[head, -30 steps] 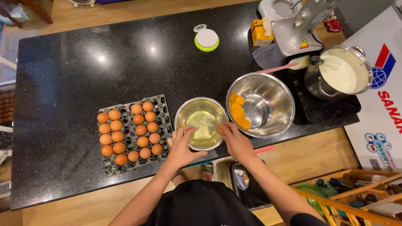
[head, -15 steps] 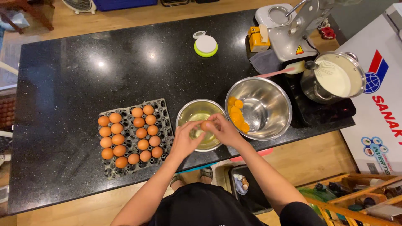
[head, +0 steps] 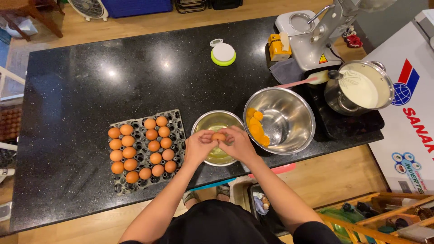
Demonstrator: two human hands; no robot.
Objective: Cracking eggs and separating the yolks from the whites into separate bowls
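My left hand and my right hand together grip one brown egg over a small steel bowl that holds clear egg white. To the right stands a larger steel bowl with several yolks along its left side. A grey egg tray with several brown eggs lies just left of my left hand on the black counter.
At the right, a pot of white cream with a whisk sits on a black cooktop. A stand mixer, a yellow box and a round green-rimmed scale stand at the back. A pink spatula lies by the big bowl.
Both hands rose from the small bowl's near rim and came together over its middle, now holding an egg between them.
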